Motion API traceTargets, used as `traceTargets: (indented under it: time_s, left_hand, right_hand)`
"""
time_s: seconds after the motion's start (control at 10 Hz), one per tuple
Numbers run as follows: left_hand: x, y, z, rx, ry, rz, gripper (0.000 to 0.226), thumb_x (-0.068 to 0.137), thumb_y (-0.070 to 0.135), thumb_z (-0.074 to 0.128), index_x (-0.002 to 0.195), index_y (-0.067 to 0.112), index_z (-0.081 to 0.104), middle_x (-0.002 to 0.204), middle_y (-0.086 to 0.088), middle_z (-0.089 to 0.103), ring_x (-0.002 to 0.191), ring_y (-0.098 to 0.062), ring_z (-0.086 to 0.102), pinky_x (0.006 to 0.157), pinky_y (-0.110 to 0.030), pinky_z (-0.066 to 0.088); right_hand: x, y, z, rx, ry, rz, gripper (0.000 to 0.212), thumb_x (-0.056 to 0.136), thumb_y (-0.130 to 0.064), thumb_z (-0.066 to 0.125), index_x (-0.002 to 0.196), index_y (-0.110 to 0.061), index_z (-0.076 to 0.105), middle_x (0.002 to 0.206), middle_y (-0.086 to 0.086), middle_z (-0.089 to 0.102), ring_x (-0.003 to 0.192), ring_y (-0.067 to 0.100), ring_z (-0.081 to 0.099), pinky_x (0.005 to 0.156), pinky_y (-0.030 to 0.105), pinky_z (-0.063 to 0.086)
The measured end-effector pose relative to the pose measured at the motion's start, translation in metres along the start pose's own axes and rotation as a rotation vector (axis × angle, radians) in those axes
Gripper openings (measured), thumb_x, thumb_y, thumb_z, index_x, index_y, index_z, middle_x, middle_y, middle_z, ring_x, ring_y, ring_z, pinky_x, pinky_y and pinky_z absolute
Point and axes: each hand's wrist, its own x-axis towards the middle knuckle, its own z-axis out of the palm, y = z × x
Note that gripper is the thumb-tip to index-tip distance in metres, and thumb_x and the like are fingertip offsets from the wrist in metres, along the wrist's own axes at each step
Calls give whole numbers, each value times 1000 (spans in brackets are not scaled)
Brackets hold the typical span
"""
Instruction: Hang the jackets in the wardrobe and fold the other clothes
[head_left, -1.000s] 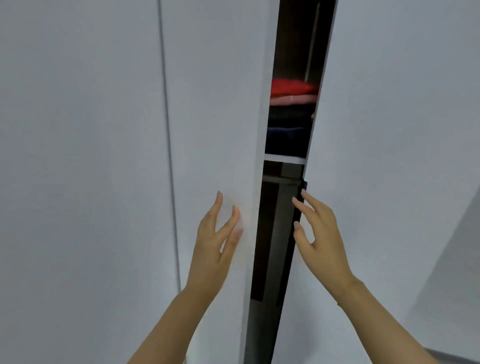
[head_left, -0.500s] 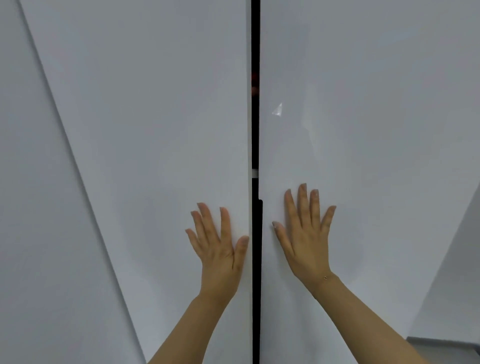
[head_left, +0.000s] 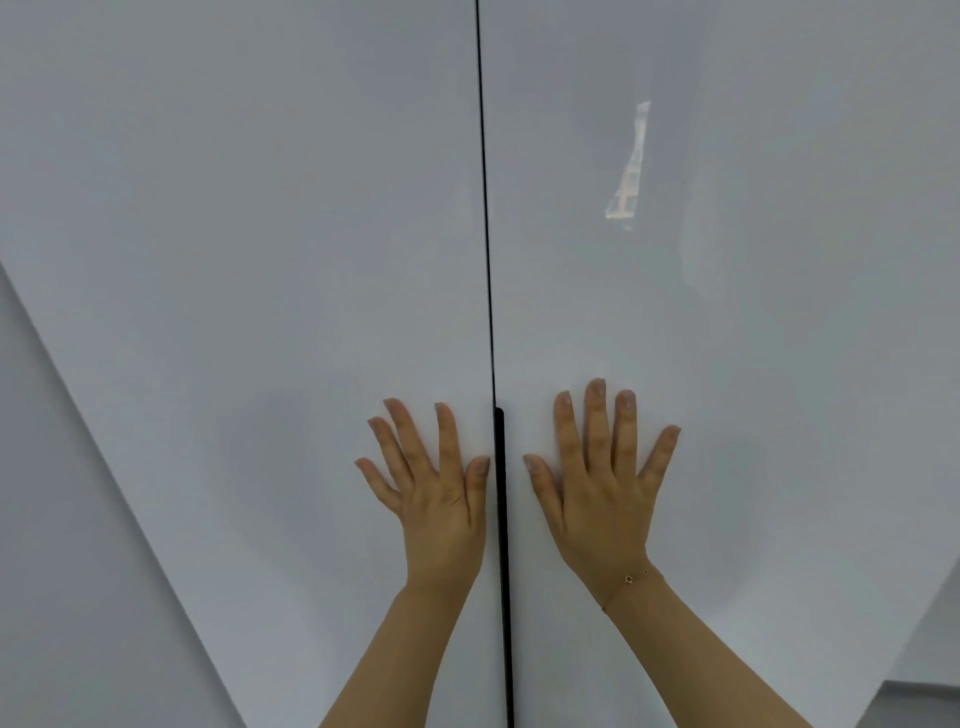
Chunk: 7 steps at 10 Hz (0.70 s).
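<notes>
White wardrobe doors (head_left: 311, 260), left hand (head_left: 436, 499), right hand (head_left: 602, 499) seemingly pressing flat

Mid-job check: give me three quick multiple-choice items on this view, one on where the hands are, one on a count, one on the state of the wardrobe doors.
1. Where is the left hand?
A. flat on the left door
B. on the black handle strip
C. off to the side

2. How many bracelets show?
A. none
B. one
C. two

3. The doors are:
A. wide open
B. half open
C. nearly shut

Key:
1 A, its palm lies on the left door, beside the handle strip.
2 B, a thin bracelet circles the wrist of the right hand only.
3 C, only a thin dark seam separates it from the right door.
</notes>
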Motion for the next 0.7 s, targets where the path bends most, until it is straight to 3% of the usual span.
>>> traceTargets:
  time_s: [0.3,0.4,0.5,0.6,0.7]
  left_hand:
    - [1,-1,-3,16,-60,8,60,104,48,17,155,30,-7,160,-7,-22,148,-30,-20,114,-47,-22]
    - [0,0,-17,-14,-169,-15,61,103,46,18,150,37,-19,156,3,-35,145,-22,-28,113,-42,-27]
    - [1,-3,-48,61,-359,39,60,104,39,17,147,33,-25,148,4,-47,141,-18,-37,117,-44,-19]
    - [7,-6,-97,220,-569,110,58,106,35,14,149,26,-23,150,-2,-42,146,-21,-26,120,-46,-5]
    - [8,1,-153,372,-586,180,57,105,38,13,152,28,-19,158,-5,-30,148,-23,-18,120,-51,-5]
  right_hand:
    - [3,1,-4,-37,-47,-4,67,102,-52,33,156,-19,11,164,7,0,150,28,3,117,62,3]
    - [8,-4,-22,-37,-179,17,64,103,-47,29,156,-18,6,163,7,-6,150,28,-3,117,61,1]
    - [13,-13,-53,11,-390,75,63,104,-39,29,156,-19,0,162,6,-11,150,26,-10,118,58,1]
    - [28,-21,-94,91,-630,137,59,104,-44,12,152,-24,-18,157,0,-31,146,20,-26,121,49,-4]
    - [46,-37,-142,77,-716,84,59,104,-43,11,152,-23,-17,159,1,-28,148,20,-21,121,46,-5]
